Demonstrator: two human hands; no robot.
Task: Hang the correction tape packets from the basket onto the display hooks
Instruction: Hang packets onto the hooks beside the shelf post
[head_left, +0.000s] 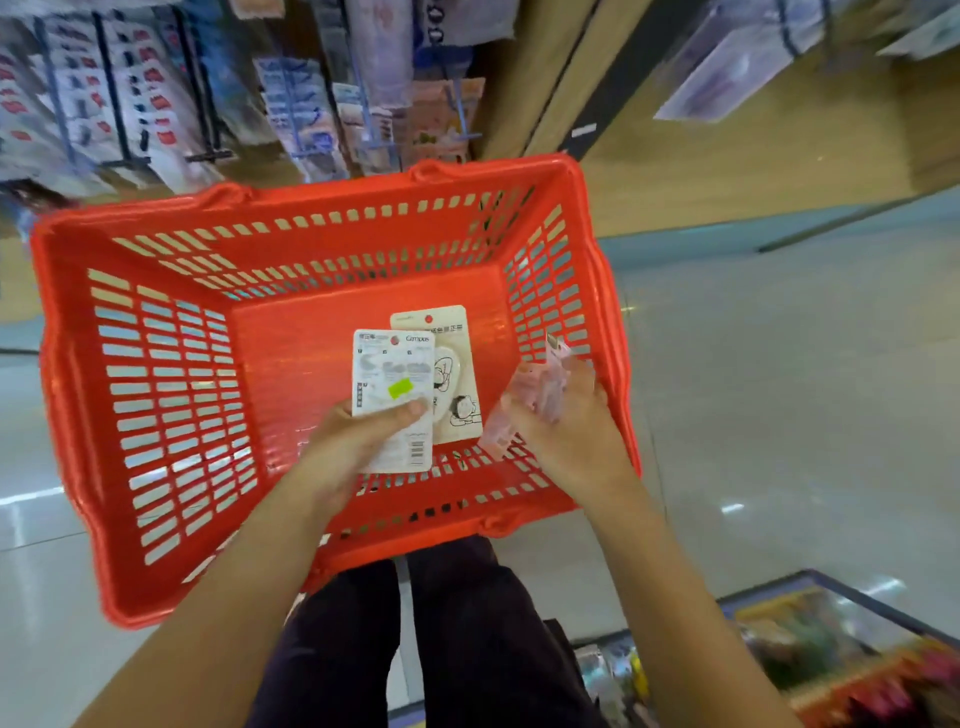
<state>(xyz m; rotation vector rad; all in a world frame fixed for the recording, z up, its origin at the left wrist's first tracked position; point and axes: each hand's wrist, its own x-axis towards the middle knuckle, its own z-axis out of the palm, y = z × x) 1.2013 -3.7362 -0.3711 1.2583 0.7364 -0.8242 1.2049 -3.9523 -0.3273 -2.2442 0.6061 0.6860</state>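
Left hand (358, 441) grips a packet (393, 395) upright over the basket (156, 364); right hand (561, 415) clutches blurred packets (540, 395); hooks (374, 140) lie ahead.

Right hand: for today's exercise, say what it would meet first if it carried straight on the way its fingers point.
The right hand, gripping blurred pinkish packets, points towards the red basket's right slotted wall; it would probably meet that first, though depth is unclear.
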